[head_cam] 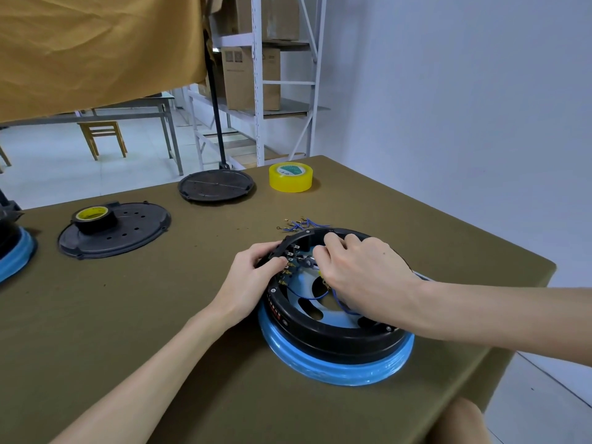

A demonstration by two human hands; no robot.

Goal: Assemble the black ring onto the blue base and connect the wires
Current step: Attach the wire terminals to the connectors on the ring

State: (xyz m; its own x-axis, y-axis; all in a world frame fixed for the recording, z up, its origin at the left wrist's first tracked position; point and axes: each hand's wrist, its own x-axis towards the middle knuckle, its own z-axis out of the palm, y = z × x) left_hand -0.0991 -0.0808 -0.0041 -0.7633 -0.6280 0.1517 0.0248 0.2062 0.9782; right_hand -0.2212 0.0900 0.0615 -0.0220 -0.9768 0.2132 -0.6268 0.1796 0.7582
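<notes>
The black ring (pixel 339 342) sits on the blue base (pixel 336 370) near the table's right front. My left hand (pixel 253 277) grips the ring's left rim, thumb and fingers curled over it beside a row of metal terminals (pixel 290 261). My right hand (pixel 362 270) reaches inside the ring and pinches a small connector on a blue wire (pixel 344 307) at the terminals. Another blue wire (pixel 307 294) loops across the base's inner floor. Several loose blue wires with gold ends (pixel 301 223) lie on the table just behind the ring.
A yellow tape roll (pixel 290 177) stands at the back. Two black round covers (pixel 216 185) (pixel 128 232) lie at the back left, one bearing a black tape roll (pixel 93 219). A second blue base (pixel 17 254) sits at the left edge. The table's right edge (pixel 525 315) is close.
</notes>
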